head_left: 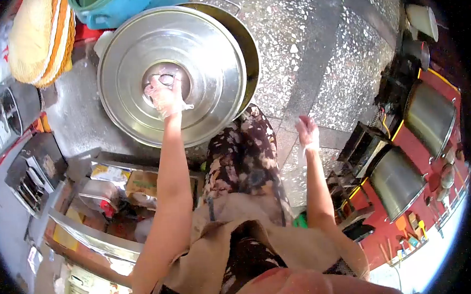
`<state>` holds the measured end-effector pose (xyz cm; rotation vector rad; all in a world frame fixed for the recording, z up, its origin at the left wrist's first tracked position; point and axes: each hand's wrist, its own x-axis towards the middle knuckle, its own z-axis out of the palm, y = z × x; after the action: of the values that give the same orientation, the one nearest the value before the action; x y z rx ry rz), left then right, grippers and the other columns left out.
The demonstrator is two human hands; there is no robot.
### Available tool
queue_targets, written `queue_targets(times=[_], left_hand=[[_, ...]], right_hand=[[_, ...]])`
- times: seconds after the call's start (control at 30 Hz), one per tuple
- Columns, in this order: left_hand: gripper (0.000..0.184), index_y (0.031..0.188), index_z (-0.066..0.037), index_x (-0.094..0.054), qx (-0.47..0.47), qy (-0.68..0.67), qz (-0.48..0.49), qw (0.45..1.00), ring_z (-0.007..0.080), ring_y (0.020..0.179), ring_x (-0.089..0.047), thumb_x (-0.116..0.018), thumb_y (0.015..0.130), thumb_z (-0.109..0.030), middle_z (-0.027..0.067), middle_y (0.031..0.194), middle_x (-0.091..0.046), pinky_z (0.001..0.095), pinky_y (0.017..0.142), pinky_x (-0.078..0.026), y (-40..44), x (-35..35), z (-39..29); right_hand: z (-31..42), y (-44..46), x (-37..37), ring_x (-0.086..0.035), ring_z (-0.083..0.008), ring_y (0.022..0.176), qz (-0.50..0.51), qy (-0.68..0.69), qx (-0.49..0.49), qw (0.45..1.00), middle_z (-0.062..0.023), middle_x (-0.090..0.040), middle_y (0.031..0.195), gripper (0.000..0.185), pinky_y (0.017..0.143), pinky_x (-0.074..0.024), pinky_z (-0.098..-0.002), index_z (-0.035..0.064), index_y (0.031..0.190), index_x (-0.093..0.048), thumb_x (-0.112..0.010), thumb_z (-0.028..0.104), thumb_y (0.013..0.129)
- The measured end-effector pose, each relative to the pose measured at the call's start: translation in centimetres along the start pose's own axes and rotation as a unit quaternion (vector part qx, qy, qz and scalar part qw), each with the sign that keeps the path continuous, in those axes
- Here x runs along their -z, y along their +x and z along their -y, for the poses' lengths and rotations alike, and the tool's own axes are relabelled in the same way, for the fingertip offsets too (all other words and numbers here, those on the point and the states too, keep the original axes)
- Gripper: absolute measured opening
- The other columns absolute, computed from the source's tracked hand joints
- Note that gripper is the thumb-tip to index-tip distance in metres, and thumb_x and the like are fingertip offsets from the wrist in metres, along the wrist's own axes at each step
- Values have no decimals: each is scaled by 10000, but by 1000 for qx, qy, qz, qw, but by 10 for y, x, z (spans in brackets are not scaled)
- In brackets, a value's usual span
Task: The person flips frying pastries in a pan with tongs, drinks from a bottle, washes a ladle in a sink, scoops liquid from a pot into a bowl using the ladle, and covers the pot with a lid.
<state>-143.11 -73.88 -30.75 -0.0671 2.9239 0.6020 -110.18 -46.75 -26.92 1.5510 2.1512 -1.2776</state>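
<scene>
My left hand (166,92), in a thin clear plastic glove, is closed around the knob in the middle of a large round metal lid (209,58). The lid sits off-centre to the left over a big metal pot (250,50), whose right rim and dark inner wall show as a crescent. What the pot holds is hidden. Away to the right, my right hand (307,131), also in a clear glove, hangs over the floor with fingers loosely extended and nothing visible in it.
A blue plastic tub (111,10) stands behind the lid, beside stacked yellow woven rounds (41,40). An open drawer or shelf (96,229) with containers lies at lower left. Large metal pots (397,181) and hanging utensils line the right side. Speckled floor (326,51) extends ahead.
</scene>
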Motion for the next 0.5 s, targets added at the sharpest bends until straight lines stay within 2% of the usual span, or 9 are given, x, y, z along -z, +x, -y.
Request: queue_targets(times=[0.1,0.13,0.2,0.23,0.3,0.37,0.43,0.47,0.5], left_hand=[[654,1172,-17,-455,-19,2,40,999,414,1043,-476,-739,698,-366,272,1109,-448,469,893,-402,7,-13,-7],[645,1176,-43,-452,-5,12,57,998,410,1035,-482,-739,698,-367,256,1080,-458,471,889,-408,6,-17,-14],[661,1201,-68,-413,-28,35,75,996,412,993,-517,-736,708,-366,252,1100,-433,474,855,-437,6,-26,-21],[684,1223,-68,-377,-35,52,90,994,414,965,-542,-733,718,-361,252,1128,-407,476,830,-463,6,-31,-24],[681,1222,-68,-382,-43,67,100,992,413,974,-539,-733,716,-357,250,1130,-407,474,834,-463,7,-43,-25],[678,1221,-67,-387,-47,82,105,990,411,984,-536,-734,713,-353,248,1132,-407,471,839,-463,9,-52,-24],[669,1211,-64,-413,-52,80,117,989,405,1001,-530,-743,700,-342,248,1129,-413,467,844,-461,7,-56,-29],[552,1098,-80,-526,-64,39,81,994,386,1024,-507,-762,674,-345,220,1062,-502,456,866,-430,8,-65,-22],[552,1098,-80,-526,-75,38,84,993,386,1024,-507,-762,674,-345,220,1062,-502,456,866,-430,10,-71,-15]], right_hand=[[-38,-44,-13,-607,-181,843,-1,140,-130,982,-116,-642,961,246,769,-497,-297,0,1078,-588,-580,95,851],[-60,-55,-24,-601,-167,853,13,141,-134,981,-115,-640,969,258,779,-495,-288,-6,1090,-586,-583,70,844],[-69,-80,-42,-601,-162,830,15,100,-108,989,-109,-639,937,261,751,-492,-289,-10,1089,-580,-577,109,856],[-62,-88,-47,-599,-151,802,21,82,-91,992,-101,-636,899,273,722,-493,-286,-14,1087,-574,-580,139,862],[-39,-104,-46,-604,-159,846,20,65,-96,993,-99,-660,935,235,768,-483,-302,18,1060,-605,-596,124,850],[-47,-113,-51,-615,-158,848,-7,99,-72,992,-113,-664,926,237,762,-481,-295,28,1058,-612,-602,138,848],[-46,-115,-41,-625,-174,866,20,107,-114,988,-123,-666,943,249,775,-481,-293,21,1073,-606,-594,133,852],[-55,-118,-39,-626,-179,886,8,113,-109,988,-128,-666,961,265,791,-483,-298,17,1085,-604,-593,148,854],[-63,-119,-37,-626,-179,886,-1,119,-113,986,-128,-666,961,265,791,-483,-298,17,1085,-604,-593,148,854]])
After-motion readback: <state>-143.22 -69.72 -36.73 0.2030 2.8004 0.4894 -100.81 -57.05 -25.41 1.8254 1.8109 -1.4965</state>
